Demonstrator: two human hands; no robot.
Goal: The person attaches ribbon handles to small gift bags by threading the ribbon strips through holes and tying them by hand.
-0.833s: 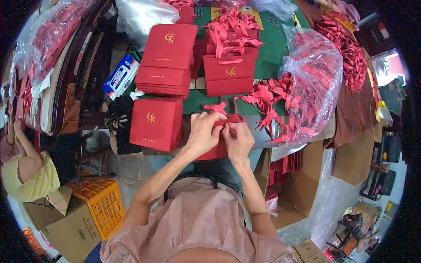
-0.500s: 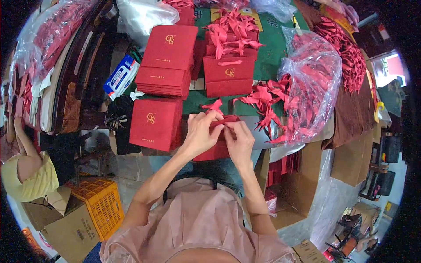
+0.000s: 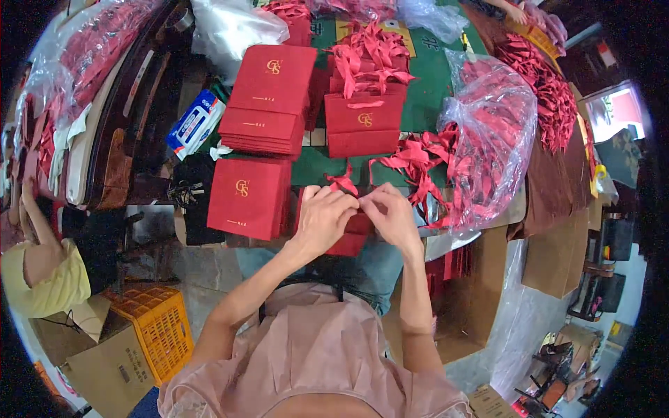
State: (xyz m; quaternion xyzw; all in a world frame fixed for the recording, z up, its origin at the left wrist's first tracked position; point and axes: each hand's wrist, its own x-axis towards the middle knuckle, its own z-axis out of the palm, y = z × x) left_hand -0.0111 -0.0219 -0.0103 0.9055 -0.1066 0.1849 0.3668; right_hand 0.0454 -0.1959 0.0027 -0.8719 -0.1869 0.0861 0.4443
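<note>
In front of my body, a small red paper bag (image 3: 348, 244) is at the table's near edge, largely covered by my hands. My left hand (image 3: 322, 221) is closed at the bag's upper edge, fingers curled over it. Pinched closed beside it, my right hand (image 3: 394, 219) meets the left fingertips; a bit of red ribbon seems to be between them, mostly hidden. A loose red ribbon (image 3: 343, 182) rises just beyond the left knuckles. Left of my hands stands a stack of flat red bags (image 3: 247, 195) with gold print.
More stacked red bags (image 3: 268, 83) lie farther back, next to finished bags with ribbons (image 3: 366, 118). A clear plastic sack of ribbons (image 3: 491, 146) sits right. Wet-wipe pack (image 3: 197, 124), orange crate (image 3: 164, 327) and an open carton (image 3: 474, 306) surround me. Another person's arm (image 3: 35, 216) is at left.
My right hand has shifted slightly right and its fingers have drawn in to a pinch. My left hand has turned more over the bag, and the ribbon beyond it now stands more upright.
</note>
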